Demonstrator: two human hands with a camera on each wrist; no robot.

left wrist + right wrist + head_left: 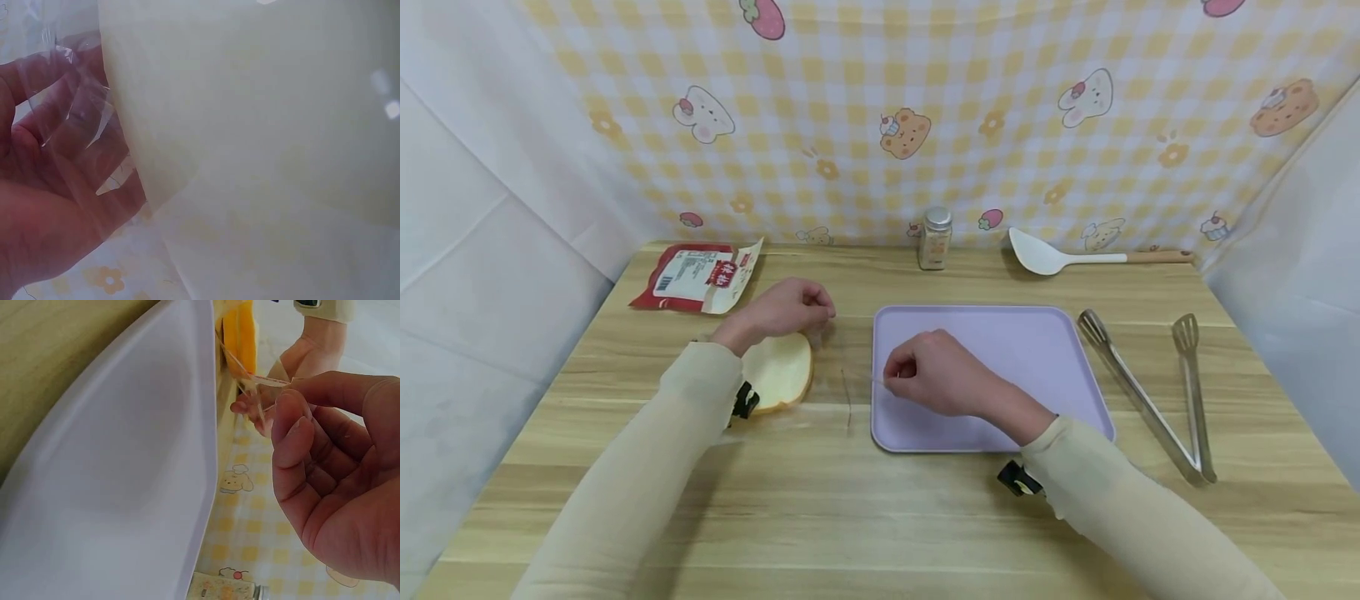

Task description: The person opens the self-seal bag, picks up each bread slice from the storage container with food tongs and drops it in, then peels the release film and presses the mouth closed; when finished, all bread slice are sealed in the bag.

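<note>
A slice of bread (778, 371) lies on the left of the table, in what appears to be a clear plastic bag (847, 398). My left hand (784, 310) is just above the bread's far edge, its curled fingers gripping the plastic. In the left wrist view, the film (69, 119) covers part of those fingers beside the pale bread (250, 137). Over the left part of the lilac tray (1015, 333), my right hand (943, 375) pinches the bag's near end between thumb and forefinger. The plastic (269, 381) stretches between both hands in the right wrist view.
Behind the left hand lies a red and white food packet (700, 277). A seasoning shaker (936, 240) stands at the back, with a white spatula (1037, 254) to its right. Metal tongs (1150, 412) lie spread beside the tray. A checked cloth (850, 100) hangs behind.
</note>
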